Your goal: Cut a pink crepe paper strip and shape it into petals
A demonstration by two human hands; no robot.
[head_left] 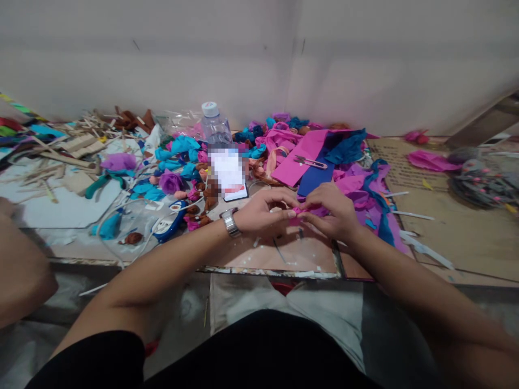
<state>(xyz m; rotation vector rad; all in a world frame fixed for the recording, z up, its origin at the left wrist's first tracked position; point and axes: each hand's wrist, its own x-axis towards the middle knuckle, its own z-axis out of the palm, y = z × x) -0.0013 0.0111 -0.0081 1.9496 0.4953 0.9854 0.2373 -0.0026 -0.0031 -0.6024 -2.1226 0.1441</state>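
A small piece of pink crepe paper [298, 211] is pinched between my two hands, above the front part of the table. My left hand [265, 210], with a metal watch [230, 222] on its wrist, closes thumb and fingertips on its left side. On the other side, the fingertips of my right hand [330, 210] grip the same piece. Just beyond my hands lie flat pink paper [298, 159], dark blue paper [315, 178] and a pair of thread snips [311, 162]. A phone [229, 170] with a lit screen stands behind my left hand.
A clear bottle [216, 127] with a white cap stands near the wall. Purple and blue paper flowers [170, 182] crowd the left, beside wood sticks [77, 146] and green-handled pliers [97, 183]. Cardboard [450, 216] covers the right, with a wire bundle [484, 183]. Another person's arm [24, 265] shows at left.
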